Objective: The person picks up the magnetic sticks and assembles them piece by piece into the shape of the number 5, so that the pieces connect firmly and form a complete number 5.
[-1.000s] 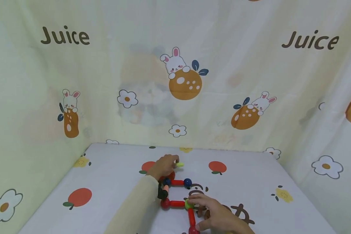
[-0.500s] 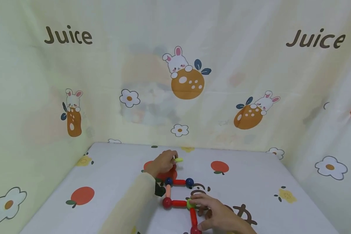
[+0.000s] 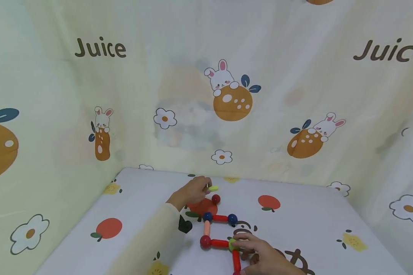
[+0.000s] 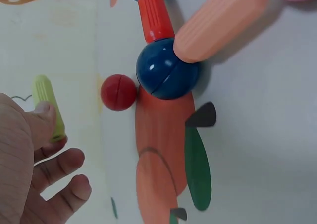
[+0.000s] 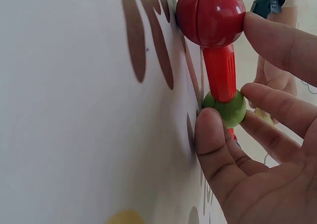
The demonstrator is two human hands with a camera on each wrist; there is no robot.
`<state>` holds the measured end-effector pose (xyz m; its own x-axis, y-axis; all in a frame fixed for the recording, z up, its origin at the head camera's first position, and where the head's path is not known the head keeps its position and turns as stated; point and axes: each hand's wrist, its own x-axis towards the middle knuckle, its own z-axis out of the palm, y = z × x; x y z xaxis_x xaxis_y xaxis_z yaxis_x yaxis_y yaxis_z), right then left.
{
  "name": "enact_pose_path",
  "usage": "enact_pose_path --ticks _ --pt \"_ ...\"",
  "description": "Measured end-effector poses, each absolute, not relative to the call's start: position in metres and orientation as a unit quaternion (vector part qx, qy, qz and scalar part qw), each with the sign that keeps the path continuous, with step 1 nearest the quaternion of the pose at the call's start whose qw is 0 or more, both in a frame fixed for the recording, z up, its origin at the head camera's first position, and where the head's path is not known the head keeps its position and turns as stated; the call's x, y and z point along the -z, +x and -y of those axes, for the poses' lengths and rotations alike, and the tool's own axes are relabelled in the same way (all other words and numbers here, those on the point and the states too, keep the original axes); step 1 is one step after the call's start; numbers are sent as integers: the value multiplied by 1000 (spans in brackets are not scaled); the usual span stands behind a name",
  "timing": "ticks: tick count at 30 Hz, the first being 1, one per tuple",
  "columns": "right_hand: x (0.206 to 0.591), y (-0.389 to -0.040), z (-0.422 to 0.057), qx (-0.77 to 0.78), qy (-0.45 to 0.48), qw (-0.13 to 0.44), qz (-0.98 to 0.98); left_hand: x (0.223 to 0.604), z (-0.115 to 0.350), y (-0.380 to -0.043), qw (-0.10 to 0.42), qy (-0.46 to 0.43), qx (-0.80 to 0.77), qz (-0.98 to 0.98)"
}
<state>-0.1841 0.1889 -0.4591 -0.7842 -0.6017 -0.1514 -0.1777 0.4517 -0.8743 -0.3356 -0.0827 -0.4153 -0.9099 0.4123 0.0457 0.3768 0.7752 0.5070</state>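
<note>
My left hand (image 3: 195, 190) pinches a short yellow-green building-toy rod (image 4: 48, 107) between thumb and finger, above the far part of the table. Close by, a loose red ball (image 4: 118, 92) lies on the cloth. A zigzag of toy rods and balls lies nearer: two blue balls (image 3: 232, 219) joined by a red rod (image 3: 220, 218), a pink rod (image 3: 207, 228), a red ball (image 3: 205, 241), then more red rods. At the near end, my right hand (image 3: 263, 254) holds the green ball (image 5: 230, 110) between its fingers, one digit touching another red ball (image 5: 213, 15).
The white tablecloth (image 3: 151, 183) has printed fruit and flowers. A pale patterned curtain (image 3: 186, 46) hangs behind the table and along both sides. A black wrist camera (image 3: 184, 224) sits at my left sleeve.
My left hand, still pinching the yellow-green rod, has shifted left over the table. The loose red ball it partly covered now shows fully. The right hand stays; the head view has turned slightly left.
</note>
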Motion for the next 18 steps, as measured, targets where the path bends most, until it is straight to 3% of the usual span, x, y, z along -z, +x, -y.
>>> enact_pose_path --ticks 18 --pt "458 -185 -188 453 -253 226 -824 396 103 -287 30 306 -227 -924"
